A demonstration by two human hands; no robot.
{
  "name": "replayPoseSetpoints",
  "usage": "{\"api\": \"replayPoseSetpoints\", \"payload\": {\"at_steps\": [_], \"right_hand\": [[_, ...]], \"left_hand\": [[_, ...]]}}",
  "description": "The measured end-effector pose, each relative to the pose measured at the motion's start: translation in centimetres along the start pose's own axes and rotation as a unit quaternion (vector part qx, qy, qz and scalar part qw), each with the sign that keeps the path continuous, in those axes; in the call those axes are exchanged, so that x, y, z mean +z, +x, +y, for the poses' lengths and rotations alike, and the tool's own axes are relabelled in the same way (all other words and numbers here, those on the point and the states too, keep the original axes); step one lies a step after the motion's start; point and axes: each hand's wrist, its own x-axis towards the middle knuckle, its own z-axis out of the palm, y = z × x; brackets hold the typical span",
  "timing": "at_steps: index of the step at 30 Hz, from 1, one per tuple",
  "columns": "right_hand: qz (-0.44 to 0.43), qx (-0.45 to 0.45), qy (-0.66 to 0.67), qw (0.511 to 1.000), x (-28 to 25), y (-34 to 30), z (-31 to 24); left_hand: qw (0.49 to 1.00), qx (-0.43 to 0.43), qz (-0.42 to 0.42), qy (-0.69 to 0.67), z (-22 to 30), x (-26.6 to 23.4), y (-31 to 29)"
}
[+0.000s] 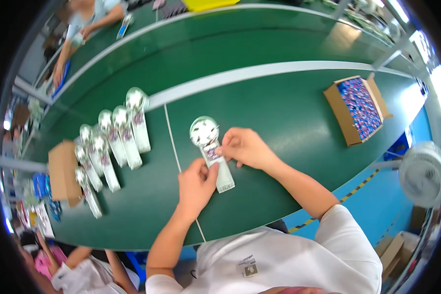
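In front of me on the green table lies a long white package [224,174] with a round, clear-covered head patterned in black and white like a football. A small purple printed patch sits just below that head. My left hand [197,185] grips the package's left edge, the thumb along its front. My right hand [247,148] is closed at the upper right of the package, its thumb and finger pinched on the purple patch. Whether a loose piece is between those fingertips is hidden. Several similar white packages [126,142] lie in a slanting group to the left.
An open cardboard box [339,113] full of small blue and pink pieces stands at the right. Another cardboard box [64,171] is at the far left. A white fan [421,174] stands off the table's right edge. Other people sit at the far left and lower left.
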Motion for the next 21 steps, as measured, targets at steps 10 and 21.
{"api": "replayPoseSetpoints", "payload": {"at_steps": [10,21], "right_hand": [[0.651,-0.178,-0.454,0.582,-23.7,-6.7,-0.1],[0.447,-0.004,-0.635,0.63,-29.5,-7.1,1.0]], "left_hand": [[0.993,0.062,0.07,-0.071,1.2,-1.7,-1.3],[0.988,0.096,0.074,-0.094,-1.6,-2.1,-1.7]]}}
